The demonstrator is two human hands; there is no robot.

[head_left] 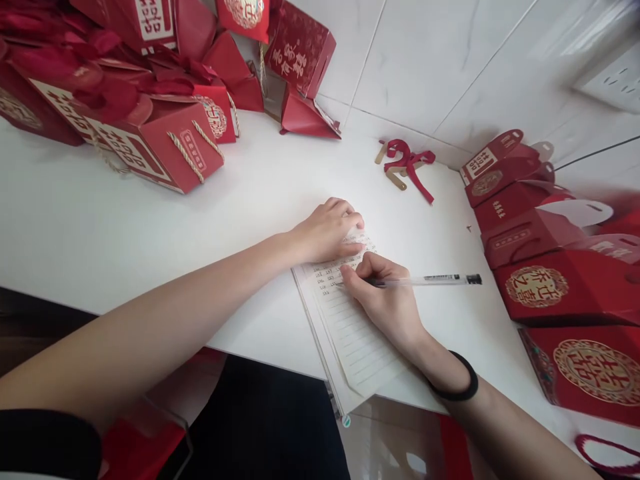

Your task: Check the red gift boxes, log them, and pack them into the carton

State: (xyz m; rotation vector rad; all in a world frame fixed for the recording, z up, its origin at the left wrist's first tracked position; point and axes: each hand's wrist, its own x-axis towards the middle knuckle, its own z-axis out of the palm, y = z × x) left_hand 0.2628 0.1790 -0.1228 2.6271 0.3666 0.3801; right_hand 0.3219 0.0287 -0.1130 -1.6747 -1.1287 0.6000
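Note:
A lined notebook (367, 357) lies at a slant on the white table, its lower corner jutting past the front edge. Rows of small handwriting cover the upper part of the page; the lower lines are blank. My right hand (387, 300) grips a clear gel pen (435, 280) with a black cap end, its tip close to the last written rows. Across the top of the page rests my left hand (330, 230), fingers bent and apart, thumb stretched out on the paper. It holds nothing and hides some of the writing.
Red gift boxes (150, 143) crowd the back left. More red boxes (537, 287) line the right side. Dark red ribbon (413, 167) with gold tags lies near the tiled wall (410, 67). A red cord loop (605, 450) sits at the lower right.

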